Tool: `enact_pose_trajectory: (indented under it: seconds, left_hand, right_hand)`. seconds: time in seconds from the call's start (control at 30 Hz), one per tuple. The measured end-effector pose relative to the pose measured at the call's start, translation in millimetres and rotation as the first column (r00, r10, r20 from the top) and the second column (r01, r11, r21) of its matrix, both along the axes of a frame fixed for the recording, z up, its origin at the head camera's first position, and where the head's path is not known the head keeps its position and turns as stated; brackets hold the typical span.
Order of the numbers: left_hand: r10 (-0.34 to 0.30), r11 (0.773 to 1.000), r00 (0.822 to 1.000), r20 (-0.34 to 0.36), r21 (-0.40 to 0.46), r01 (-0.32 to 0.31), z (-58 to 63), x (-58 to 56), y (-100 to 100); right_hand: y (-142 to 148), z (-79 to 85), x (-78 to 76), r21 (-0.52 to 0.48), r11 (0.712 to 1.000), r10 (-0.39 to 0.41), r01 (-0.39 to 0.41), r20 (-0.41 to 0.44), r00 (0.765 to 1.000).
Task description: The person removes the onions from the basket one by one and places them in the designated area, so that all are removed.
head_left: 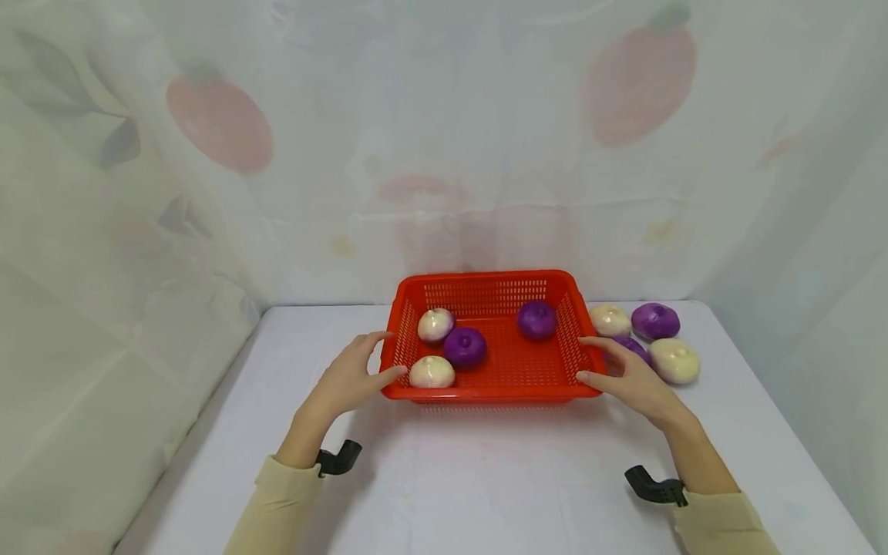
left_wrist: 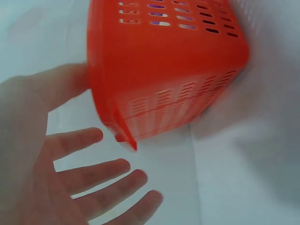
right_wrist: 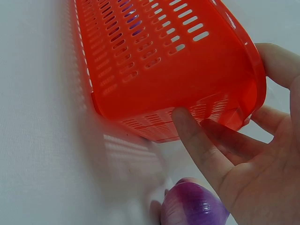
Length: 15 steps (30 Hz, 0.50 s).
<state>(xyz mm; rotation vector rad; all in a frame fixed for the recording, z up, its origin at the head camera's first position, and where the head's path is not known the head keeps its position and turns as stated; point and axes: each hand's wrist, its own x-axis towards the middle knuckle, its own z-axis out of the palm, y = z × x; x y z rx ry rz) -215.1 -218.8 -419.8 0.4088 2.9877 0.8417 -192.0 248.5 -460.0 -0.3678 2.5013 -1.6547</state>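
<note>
A red plastic basket with slotted walls stands on the table between both hands. Inside it are two pale onions, one at the front left and one behind it, plus two purple onions, one near the middle and one at the right. My left hand is at the left end, thumb over the rim, the other fingers spread and apart from the wall in the left wrist view. At the right end my right hand has its thumb over the rim and nearly straight fingers beside the outer wall.
Right of the basket lie several more onions: a pale one at the back, a purple one, another pale one, and a purple one partly behind my right hand. A patterned sheet hangs behind the white table.
</note>
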Motion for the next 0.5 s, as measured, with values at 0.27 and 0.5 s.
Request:
enact_pose_trajectory:
  seconds: [0.27, 0.5]
  left_hand:
    - [-0.07, 0.984, 0.978, -0.196, -0.174, 0.035, 20.8, 0.8, 13]
    - [-0.21, 0.952, 0.957, -0.201, -0.265, 0.153, 30.8, -3.9, 28]
  right_hand:
    - [0, 0.2, 0.5, -0.006, 1.0, 0.001, -0.001, 0.009, 1.0]
    - [0, 2.1, 1.4, -0.016, 1.0, 0.002, -0.001, 0.021, 1.0]
